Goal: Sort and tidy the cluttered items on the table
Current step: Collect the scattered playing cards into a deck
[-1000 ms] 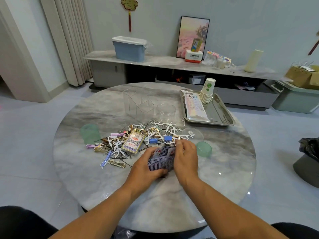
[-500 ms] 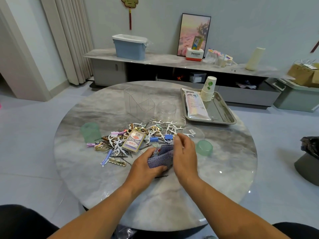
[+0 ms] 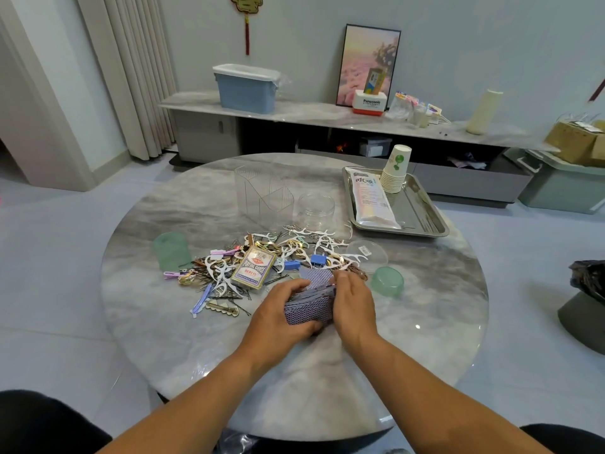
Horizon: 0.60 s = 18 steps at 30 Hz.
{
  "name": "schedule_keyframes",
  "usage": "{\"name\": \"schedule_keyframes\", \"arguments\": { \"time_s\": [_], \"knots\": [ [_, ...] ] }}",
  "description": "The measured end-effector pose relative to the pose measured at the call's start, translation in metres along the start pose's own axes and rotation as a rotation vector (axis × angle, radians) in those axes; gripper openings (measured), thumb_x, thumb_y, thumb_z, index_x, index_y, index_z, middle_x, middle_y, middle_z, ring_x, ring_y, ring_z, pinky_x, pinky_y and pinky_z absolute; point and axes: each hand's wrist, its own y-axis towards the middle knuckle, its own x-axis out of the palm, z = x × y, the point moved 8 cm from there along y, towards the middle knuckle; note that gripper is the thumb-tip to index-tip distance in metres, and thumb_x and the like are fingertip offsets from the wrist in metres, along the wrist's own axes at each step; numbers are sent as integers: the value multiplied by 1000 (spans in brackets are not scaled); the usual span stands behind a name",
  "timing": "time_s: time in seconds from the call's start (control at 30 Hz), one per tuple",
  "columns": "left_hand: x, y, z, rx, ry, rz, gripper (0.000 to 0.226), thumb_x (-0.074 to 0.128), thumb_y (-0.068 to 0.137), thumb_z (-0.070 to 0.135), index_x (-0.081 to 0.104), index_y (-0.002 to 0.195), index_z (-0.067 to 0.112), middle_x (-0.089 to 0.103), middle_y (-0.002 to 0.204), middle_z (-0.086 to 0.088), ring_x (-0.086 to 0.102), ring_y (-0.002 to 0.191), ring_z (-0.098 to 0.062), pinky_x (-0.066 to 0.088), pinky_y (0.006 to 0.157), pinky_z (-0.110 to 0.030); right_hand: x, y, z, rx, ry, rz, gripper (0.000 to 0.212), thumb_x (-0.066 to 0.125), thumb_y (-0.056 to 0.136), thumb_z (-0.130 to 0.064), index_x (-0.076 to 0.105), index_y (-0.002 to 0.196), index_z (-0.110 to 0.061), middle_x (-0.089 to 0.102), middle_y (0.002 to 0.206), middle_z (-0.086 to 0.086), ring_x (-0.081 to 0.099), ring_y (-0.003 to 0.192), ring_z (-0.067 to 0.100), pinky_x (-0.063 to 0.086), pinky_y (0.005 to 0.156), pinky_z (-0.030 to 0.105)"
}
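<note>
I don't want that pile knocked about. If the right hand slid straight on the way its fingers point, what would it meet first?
Most likely the blue binder clip and white floss picks at the pile's near edge, just past the right hand, though depth is hard to judge.

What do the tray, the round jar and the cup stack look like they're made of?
Tray: likely stainless steel, brushed grey with soft reflections and a rolled rim.
Round jar: clear plastic probably, though glass can't be ruled out; the table shows straight through its wall.
Cup stack: paper, matte off-white with a green print and thin nested rims.
</note>
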Motion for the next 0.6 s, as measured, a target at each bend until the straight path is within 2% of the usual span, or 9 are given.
{"name": "schedule_keyframes", "arguments": {
  "time_s": [0.07,0.17,0.27,0.37,0.5,0.6],
  "knots": [
    [-2,0,1,11,32,23,77,93,65,29,54,131,41,49,127,29,50,117,8,42,97,-11,9,-7,-5,-34,27,-81,30,43,105,-30,71,102,-19,69,97,-4,64,97,17,48,85,35],
    [-5,0,-1,-10,25,34,74,93,67,27,55,127,46,50,123,34,50,115,10,39,94,-5,16,-16,-8,-30,48,-189,38,39,107,-41,74,107,-27,70,101,-14,64,101,6,47,87,26],
    [-3,1,-2,-59,-71,-1,54,91,71,18,63,109,43,65,108,27,63,100,2,50,85,-16,19,-16,-7,-25,51,-216,46,35,106,-52,75,102,-29,72,101,-14,64,100,4,50,91,29],
    [-3,3,-5,-97,-98,-7,38,90,71,20,66,99,32,71,96,13,67,88,-7,54,77,-27,18,-10,-14,-58,29,-189,39,38,108,-40,74,111,-24,70,110,-10,63,106,9,48,95,32],
    [-6,4,-12,-124,-125,4,33,92,68,16,69,88,26,72,87,6,67,80,-10,52,68,-21,7,6,-20,-63,-59,-106,35,39,106,-30,71,114,-17,66,112,1,59,104,17,44,88,32],
    [-10,6,-11,-105,-143,-8,31,92,68,15,69,86,25,72,87,4,66,78,-12,50,70,-25,1,18,-19,50,144,-128,24,55,102,-27,67,122,-18,67,115,2,59,90,11,45,69,17]
  ]
}}
